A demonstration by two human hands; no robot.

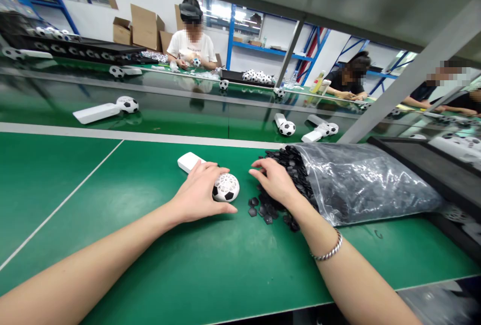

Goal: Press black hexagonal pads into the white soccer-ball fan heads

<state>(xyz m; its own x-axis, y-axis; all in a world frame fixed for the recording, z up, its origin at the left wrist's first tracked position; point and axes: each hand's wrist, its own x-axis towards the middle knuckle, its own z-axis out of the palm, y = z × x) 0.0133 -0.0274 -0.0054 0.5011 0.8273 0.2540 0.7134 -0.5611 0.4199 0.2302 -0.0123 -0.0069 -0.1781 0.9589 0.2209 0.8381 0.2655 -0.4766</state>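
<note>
On the green table, a white and black football-patterned ball piece with a white handle lies under and beside my left hand. That hand curves over the piece, thumb and fingers apart on either side of the ball. My right hand hovers at the left edge of a heap of small black pieces, its thumb and index finger near each other with a gap between them. The heap spills out of a clear plastic bag. Whether a small piece sits in the right fingers cannot be made out.
Beyond the white table strip, a belt bears more ball pieces with handles, one at the left and several at the right. A black tray stands at the right. People sit across the belt. A slanted grey post rises at the right.
</note>
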